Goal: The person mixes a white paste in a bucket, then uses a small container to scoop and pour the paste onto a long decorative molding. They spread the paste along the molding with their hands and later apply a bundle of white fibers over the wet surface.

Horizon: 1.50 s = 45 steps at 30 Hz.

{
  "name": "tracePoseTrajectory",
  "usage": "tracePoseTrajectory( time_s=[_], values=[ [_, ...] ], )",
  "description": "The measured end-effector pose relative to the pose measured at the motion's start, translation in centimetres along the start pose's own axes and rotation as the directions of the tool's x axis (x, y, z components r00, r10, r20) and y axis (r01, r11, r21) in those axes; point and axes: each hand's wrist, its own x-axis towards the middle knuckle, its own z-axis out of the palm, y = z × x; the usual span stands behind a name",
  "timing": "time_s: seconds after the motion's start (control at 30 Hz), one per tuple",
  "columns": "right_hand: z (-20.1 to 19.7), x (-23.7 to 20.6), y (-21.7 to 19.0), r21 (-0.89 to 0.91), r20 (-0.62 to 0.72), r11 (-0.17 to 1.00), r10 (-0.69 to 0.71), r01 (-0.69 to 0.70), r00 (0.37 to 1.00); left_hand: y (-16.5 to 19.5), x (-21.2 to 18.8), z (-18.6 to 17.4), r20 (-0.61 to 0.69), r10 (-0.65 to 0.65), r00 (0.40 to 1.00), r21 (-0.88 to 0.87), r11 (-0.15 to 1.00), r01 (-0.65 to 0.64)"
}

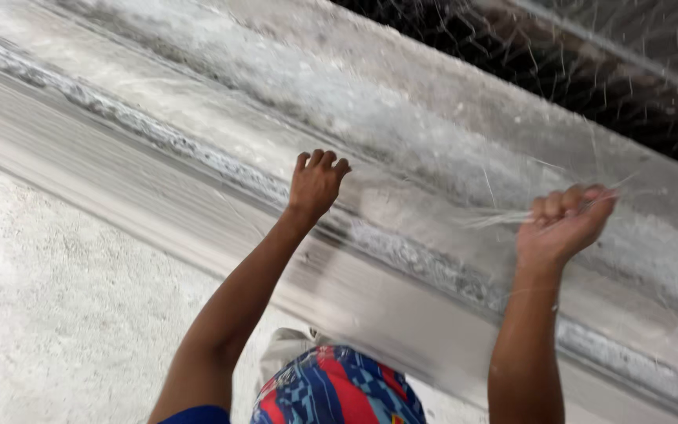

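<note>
From the head camera I look down along both of my arms, which are stretched forward over a long concrete ledge [158,180] with a rough, crusted seam running diagonally along it.

My right hand [563,224] is curled into a fist around a thin bunch of pale, almost transparent netting strands [496,220]; the strands fan out leftward from the knuckles and go on up into a fine net [590,71] that hangs across the dark opening at the top right. My left hand [317,184] is raised with the fingers bent over into a loose hook. I cannot tell whether it has any strand pinched inside, because the mesh there is too faint and the frame is blurred.

I judge the net to be very light and entirely limp, with no stiffness of its own, so it will sag and drape wherever it is not held taut. The filament looks smooth and likely slips through a loose grip; single threads seem liable to snag on the gritty concrete and to tangle. Gathering several strands into a bunch, as the right hand has them, looks like the surest hold.

Below my arms a patterned blue and red cloth [339,389] covers my lap, with the speckled floor [49,314] to the left.
</note>
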Motion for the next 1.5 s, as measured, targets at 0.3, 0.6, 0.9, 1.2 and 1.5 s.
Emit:
tracePoseTrajectory(
  time_s=[0.3,0.6,0.9,1.2,1.5],
  values=[
    [13.8,-5.8,9.0,0.104,0.146,0.971,0.197,-0.213,0.969,-12.8,1.6,-5.3,0.160,-0.250,0.955,0.168,0.960,0.223],
    [29.6,-16.2,23.8,0.194,0.221,0.932,0.261,-0.305,0.939,-11.8,-0.9,-13.1,0.294,0.050,0.954,-0.802,0.556,0.218],
    [37.0,-13.9,23.4,-0.505,0.292,0.837,-0.061,0.208,0.955,-37.3,3.5,-9.7,0.168,0.235,0.957,-0.251,0.949,-0.189],
    [50.7,-15.2,36.3,-0.364,0.793,0.690,-0.122,0.625,0.597,-46.5,0.6,-13.6,0.462,-0.105,0.881,0.110,0.992,0.060],
    [57.7,-16.3,39.1,-0.772,0.290,0.000,0.890,0.636,0.353,-53.0,-13.5,-25.1,0.615,-0.322,0.720,-0.226,0.803,0.551]
  ],
)
